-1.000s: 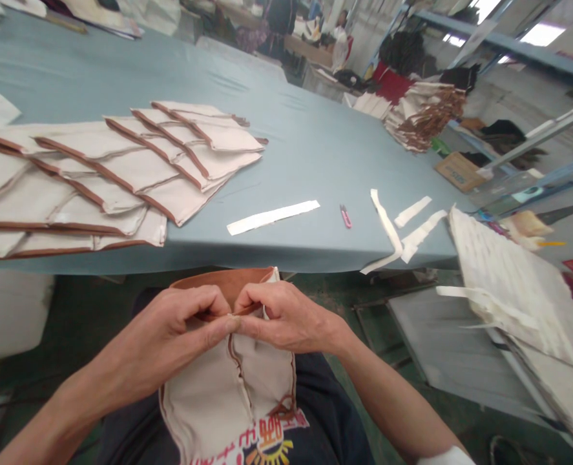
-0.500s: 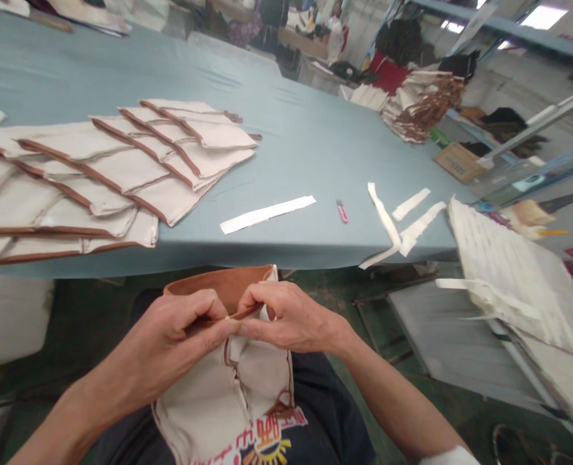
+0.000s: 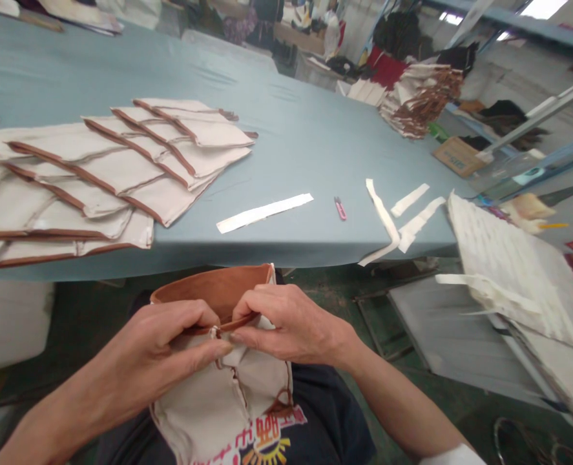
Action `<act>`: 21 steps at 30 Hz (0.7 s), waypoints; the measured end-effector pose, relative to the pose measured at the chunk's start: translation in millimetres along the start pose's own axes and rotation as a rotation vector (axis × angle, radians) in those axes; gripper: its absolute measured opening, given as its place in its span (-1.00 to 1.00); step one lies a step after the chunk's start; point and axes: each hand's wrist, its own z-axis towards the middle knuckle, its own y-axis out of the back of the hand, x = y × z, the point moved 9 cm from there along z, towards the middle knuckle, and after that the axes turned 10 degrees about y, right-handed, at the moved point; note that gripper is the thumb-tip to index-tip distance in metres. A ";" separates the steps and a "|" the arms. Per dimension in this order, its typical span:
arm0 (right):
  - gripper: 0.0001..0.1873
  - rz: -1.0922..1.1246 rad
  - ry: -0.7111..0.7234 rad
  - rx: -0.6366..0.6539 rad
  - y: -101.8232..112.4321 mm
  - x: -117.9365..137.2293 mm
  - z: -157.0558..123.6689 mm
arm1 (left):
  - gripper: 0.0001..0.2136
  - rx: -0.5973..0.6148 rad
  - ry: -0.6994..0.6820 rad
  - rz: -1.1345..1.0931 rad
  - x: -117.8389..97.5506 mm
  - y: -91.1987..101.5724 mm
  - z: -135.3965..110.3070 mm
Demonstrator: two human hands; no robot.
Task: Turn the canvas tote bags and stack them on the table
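A cream fabric bag with a brown lining and brown edge lies across my lap, its mouth toward the table. My left hand grips the near rim just left of a vertical seam, thumb outside and fingers inside. On the right of that seam, my right hand pinches the same brown rim between thumb and fingers. A bit of the seam's end shows in the small gap between the two hands. The fingertips inside the bag are partly hidden.
Overlapping cream bag pieces with brown edges cover the table's left side. White strips and pink thread snips lie near the front edge. At right stands a board with cream fabric; farther back is a fabric stack.
My left thumb has lifted away from the right thumb, and the hands have parted slightly, uncovering the seam end at the rim. The bag's mouth has shifted a little left.
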 end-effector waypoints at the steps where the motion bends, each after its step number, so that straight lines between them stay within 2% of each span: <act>1: -0.88 -0.002 0.006 -0.002 0.1 0.9 -0.2 | -0.72 0.004 0.014 -0.001 0.1 0.3 -0.4; 4: -0.90 0.004 0.031 -0.017 0.9 2.0 -0.4 | -0.73 0.040 0.036 -0.013 -0.5 -2.4 -0.8; 7: -0.89 -0.008 0.024 -0.022 1.6 -2.6 0.1 | -0.66 0.039 0.030 -0.013 -1.4 -0.5 0.2; 9: -0.84 -0.041 0.016 -0.030 4.3 -6.8 1.2 | -0.62 -0.025 0.033 -0.006 0.2 10.4 1.8; 13: -0.76 -0.101 0.020 -0.083 17.9 -9.8 5.9 | -0.61 -0.183 0.044 0.002 7.5 43.7 3.4; 17: -0.75 -0.105 0.003 -0.092 27.7 -8.0 12.4 | -0.57 -0.257 0.105 -0.033 25.3 60.9 1.3; 21: -0.71 -0.059 0.035 -0.111 30.1 -2.8 16.1 | -0.54 -0.266 0.236 -0.113 54.0 58.3 -3.2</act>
